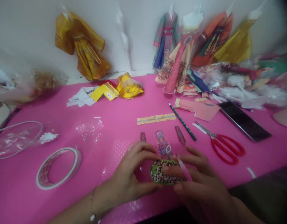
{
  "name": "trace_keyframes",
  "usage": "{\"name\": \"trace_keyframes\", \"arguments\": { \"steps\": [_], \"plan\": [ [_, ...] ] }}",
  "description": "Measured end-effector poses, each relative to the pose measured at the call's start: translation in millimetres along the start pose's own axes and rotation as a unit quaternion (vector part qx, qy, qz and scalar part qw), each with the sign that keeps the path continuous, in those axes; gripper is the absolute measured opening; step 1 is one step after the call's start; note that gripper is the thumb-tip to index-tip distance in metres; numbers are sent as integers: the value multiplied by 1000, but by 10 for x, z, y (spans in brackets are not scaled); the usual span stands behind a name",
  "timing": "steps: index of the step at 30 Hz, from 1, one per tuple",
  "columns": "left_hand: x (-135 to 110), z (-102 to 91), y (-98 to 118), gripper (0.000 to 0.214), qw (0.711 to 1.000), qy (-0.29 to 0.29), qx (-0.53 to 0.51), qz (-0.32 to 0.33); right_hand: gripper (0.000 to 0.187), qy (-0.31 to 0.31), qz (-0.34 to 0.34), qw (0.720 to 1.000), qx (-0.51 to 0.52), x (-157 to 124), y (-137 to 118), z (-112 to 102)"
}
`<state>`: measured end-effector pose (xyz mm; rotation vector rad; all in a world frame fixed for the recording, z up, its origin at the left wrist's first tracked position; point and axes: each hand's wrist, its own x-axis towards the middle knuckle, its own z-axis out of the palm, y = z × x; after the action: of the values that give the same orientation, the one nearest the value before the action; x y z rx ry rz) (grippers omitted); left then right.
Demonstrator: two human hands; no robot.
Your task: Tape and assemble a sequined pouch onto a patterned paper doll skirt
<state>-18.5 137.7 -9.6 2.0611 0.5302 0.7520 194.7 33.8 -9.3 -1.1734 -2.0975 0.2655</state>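
Note:
Between my hands is a small green-rimmed dish of multicoloured beads (158, 175). My left hand (134, 171) grips its left side, thumb at the near edge and fingers at the far edge. My right hand (199, 177) is at the dish's right side with a pink pen-like tool (185, 169) held between its fingers; some fingertips reach over the beads. Just beyond the dish lies a patterned fabric strip (162, 141), with a small dark red strip (180, 135) to its right and another dark red piece (143, 136) to its left.
A tan patterned strip (156, 119), dark pencil (182, 122), red-handled scissors (227, 147) and phone (245, 120) lie beyond my hands. Tape roll (75, 163) stands left, near scattered tiny gems (91, 129). Doll-sized garments, including a gold robe (87, 46), line the wall.

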Motion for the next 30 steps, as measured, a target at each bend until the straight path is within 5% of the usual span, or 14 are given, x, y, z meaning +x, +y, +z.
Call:
{"name": "trace_keyframes", "arguments": {
  "steps": [8, 20, 30],
  "plan": [
    [5, -2, 36, 44, 1000, -16, -5, -15, 14, -38, -41, 998, -40, 121, -75, 17],
    [1, 7, 31, 48, 999, -31, -18, -20, 16, -41, -51, 998, -19, 155, -64, -28],
    [-22, 31, -31, 47, 998, -47, -28, -12, 12, 106, -8, 993, 43, 34, 0, 11]
  ]
}}
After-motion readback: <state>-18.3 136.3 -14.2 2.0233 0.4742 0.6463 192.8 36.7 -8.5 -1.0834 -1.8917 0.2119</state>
